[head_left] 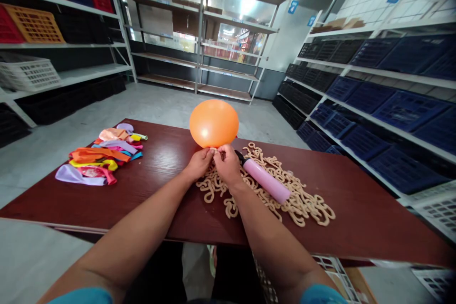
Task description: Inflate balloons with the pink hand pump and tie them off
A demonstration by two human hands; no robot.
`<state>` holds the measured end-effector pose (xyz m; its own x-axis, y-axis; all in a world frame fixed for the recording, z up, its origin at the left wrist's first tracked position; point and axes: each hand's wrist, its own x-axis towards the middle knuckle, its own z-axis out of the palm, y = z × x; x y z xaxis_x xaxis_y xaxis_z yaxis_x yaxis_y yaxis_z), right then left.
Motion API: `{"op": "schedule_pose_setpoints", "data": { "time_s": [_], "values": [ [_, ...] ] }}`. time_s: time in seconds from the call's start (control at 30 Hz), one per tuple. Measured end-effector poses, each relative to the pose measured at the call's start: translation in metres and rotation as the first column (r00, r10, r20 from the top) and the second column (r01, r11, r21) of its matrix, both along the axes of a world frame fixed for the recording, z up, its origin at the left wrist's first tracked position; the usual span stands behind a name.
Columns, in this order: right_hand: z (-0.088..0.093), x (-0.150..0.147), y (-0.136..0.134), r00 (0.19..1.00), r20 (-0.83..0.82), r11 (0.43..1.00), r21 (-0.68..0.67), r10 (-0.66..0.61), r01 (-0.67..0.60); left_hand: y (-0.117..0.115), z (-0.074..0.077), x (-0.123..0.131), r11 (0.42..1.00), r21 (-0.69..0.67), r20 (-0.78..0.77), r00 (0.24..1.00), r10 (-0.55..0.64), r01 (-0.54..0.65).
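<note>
Pinching the neck of the orange balloon (213, 122) with both hands, I am holding it over the far side of the brown table (107, 209). My left hand (199, 164) and my right hand (227, 165) are pressing close together, with the fingers curled tight at the balloon's base. They are covering the neck itself, so I cannot tell whether it is knotted or only squeezed. The round, full body is rising above my knuckles.

Just beside my right hand a pink pump (267, 180) is lying at a slant, its dark tip partly tucked behind that hand. It is resting on a heap of beige curly pieces (306, 204), which are sprawling under my wrists and are too small to make out singly. Well apart to my left, a pile of flat balloons (101, 156) in many colours is lying on the table, overlapping so that I cannot count them. The bottom edge is cutting off my blue sleeves.
</note>
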<state>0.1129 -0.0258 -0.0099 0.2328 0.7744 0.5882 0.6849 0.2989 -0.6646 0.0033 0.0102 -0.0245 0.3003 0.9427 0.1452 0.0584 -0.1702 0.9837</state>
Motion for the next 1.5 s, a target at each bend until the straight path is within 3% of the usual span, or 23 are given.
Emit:
{"op": "schedule_pose_setpoints", "data": {
  "time_s": [0.1,0.17,0.27,0.4,0.47,0.63,0.77,0.9,1.03,1.13,1.2,1.33,1.5],
  "values": [
    [0.003,0.0,-0.003,0.989,0.108,0.993,0.051,0.097,-0.102,0.004,-0.002,-0.002,0.997,0.008,-0.055,0.996,0.073,-0.073],
    [0.003,0.001,-0.003,0.986,0.092,0.989,0.034,0.142,-0.146,0.004,-0.002,-0.002,0.995,0.011,-0.066,0.992,0.104,-0.104],
    [0.0,0.003,0.001,0.976,-0.133,0.982,-0.054,0.174,-0.182,0.003,-0.002,-0.002,0.994,0.002,-0.051,0.993,0.109,-0.109],
    [-0.005,0.004,0.006,0.846,-0.502,0.951,-0.131,0.18,-0.281,0.001,-0.001,-0.001,0.997,-0.012,-0.021,0.997,0.074,-0.075],
    [-0.004,0.004,0.005,0.811,-0.55,0.935,-0.137,0.202,-0.326,0.0,0.001,-0.002,0.998,-0.016,-0.028,0.998,0.056,-0.057],
    [0.004,0.004,0.0,0.83,-0.51,0.914,-0.184,0.226,-0.362,0.0,0.001,-0.005,0.999,-0.033,-0.05,0.998,0.04,-0.042],
    [0.005,0.003,0.0,0.842,-0.507,0.926,-0.197,0.185,-0.321,-0.001,0.0,-0.004,0.997,-0.072,0.014,1.0,0.005,-0.004],
    [0.004,0.003,0.0,0.876,-0.449,0.938,-0.194,0.175,-0.287,-0.004,0.005,-0.002,0.965,-0.225,0.205,0.975,-0.085,0.131],
    [0.007,0.01,-0.003,0.967,-0.203,0.97,-0.156,0.152,-0.185,-0.005,0.01,-0.003,0.907,-0.324,0.349,0.925,-0.149,0.268],
    [0.01,0.013,-0.004,0.998,0.012,0.997,-0.046,0.057,-0.056,-0.005,0.013,-0.007,0.879,-0.344,0.348,0.915,-0.206,0.329],
    [0.01,0.014,-0.004,0.998,0.061,1.0,0.01,0.003,-0.003,-0.006,0.015,-0.009,0.859,-0.357,0.322,0.911,-0.257,0.368],
    [0.009,0.014,-0.002,0.999,-0.004,0.997,0.049,-0.052,0.052,-0.011,0.021,-0.01,0.817,-0.378,0.258,0.897,-0.359,0.435],
    [0.003,0.013,0.003,0.977,-0.197,0.996,-0.043,-0.086,0.079,-0.017,0.022,-0.005,0.839,-0.323,0.222,0.897,-0.383,0.438]
  ]
}}
